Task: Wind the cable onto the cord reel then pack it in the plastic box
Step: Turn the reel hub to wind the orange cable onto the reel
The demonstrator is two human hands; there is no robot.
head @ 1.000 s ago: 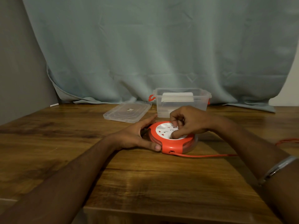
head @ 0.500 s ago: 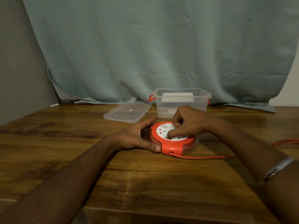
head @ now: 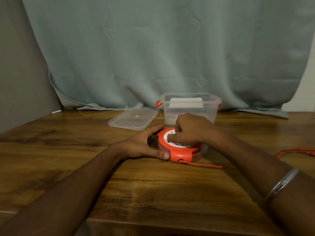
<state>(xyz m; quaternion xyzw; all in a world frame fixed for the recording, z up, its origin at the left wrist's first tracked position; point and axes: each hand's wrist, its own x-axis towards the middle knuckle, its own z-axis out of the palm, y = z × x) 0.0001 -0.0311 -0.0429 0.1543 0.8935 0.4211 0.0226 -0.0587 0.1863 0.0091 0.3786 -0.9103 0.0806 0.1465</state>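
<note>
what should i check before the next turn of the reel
1. Left hand steadies the cord reel by its side: ok.
2. Right hand is on the white centre disc, fingers curled on it: ok.
3. Cable feeds into the reel's slot without a visible snag: ok.
4. Slack cable all wound in: not ok, a red bunch still lies at the table's right edge.
5. Plastic box open, lid off beside it: ok.
6. Reel will fit the box: cannot tell.
</note>
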